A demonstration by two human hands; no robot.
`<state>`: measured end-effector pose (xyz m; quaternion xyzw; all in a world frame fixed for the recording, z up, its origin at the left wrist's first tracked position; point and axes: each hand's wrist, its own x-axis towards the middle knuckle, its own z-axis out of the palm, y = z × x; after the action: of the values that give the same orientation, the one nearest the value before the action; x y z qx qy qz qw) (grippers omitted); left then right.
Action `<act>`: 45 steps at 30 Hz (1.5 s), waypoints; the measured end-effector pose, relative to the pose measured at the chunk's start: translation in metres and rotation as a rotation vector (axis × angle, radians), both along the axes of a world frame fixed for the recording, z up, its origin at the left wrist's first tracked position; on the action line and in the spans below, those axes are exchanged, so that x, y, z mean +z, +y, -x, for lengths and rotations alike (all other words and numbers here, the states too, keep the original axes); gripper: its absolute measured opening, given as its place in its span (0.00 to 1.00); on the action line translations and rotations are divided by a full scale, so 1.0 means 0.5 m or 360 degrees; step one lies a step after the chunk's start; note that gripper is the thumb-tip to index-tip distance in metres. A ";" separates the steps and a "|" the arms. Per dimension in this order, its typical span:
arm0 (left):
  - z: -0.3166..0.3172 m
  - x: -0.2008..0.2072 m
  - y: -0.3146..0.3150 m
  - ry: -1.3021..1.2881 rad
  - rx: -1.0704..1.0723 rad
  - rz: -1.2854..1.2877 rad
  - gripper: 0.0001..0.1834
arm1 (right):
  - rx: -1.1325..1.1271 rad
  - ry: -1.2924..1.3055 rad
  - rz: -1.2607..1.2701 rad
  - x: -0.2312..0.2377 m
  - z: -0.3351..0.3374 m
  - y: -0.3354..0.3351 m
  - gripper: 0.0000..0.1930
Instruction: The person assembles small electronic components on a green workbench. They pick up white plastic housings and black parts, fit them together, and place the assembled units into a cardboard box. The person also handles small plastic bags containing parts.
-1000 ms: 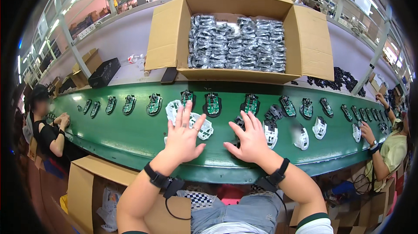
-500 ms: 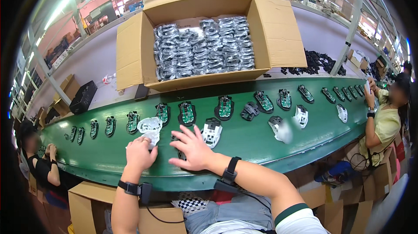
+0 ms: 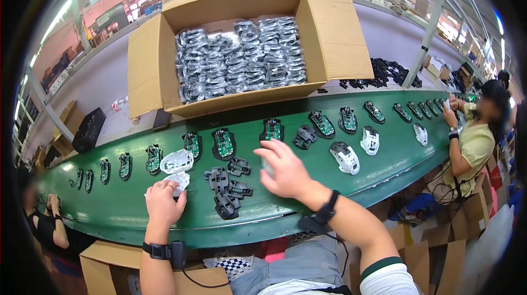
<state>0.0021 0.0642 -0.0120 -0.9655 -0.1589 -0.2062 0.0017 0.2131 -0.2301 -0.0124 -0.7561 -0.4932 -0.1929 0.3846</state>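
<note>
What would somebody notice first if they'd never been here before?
Probably the big open cardboard box at the top, near the middle, packed with shiny clear-wrapped parts. Next, the long row of green circuit boards across the bright green bench. Then, nearer the person, the cluster of black plastic pieces between the left hand, touching a white shell, and the right hand.

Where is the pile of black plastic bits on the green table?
In the head view, the pile lies just left of the picture's middle on the green table, between the left hand and right hand.
</note>
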 end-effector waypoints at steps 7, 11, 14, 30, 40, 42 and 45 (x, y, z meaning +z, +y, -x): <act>-0.014 0.001 0.044 -0.0035 0.0100 -0.0012 0.14 | -0.0302 -0.0264 0.0548 -0.030 -0.100 -0.268 0.22; -0.001 0.004 0.077 0.0029 0.0324 0.0012 0.16 | -0.0523 -0.0396 0.0576 -0.019 -0.146 -0.289 0.20; -0.014 0.010 0.082 0.0124 0.0469 -0.0008 0.17 | -0.0474 -0.0119 0.0201 -0.030 -0.193 -0.244 0.20; -0.037 0.033 -0.038 -0.0617 -0.0470 0.0021 0.17 | -0.0319 -0.0058 0.1020 -0.010 0.024 -0.094 0.30; -0.085 0.052 -0.091 -0.0846 -0.0472 0.1767 0.24 | 0.0140 0.0038 0.0736 -0.027 0.037 0.079 0.31; -0.082 0.035 -0.104 -0.1153 -0.0609 0.2024 0.28 | 0.0146 0.0121 0.0189 -0.036 0.038 0.080 0.31; -0.069 0.002 -0.119 -0.1139 -0.0640 0.2364 0.37 | 0.0228 0.0544 -0.0006 -0.012 0.041 0.053 0.31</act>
<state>0.0365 0.0049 -0.0108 -0.6026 -0.0694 -0.3377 -0.7198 0.1925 -0.2034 -0.0183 -0.7400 -0.4730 -0.0346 0.4769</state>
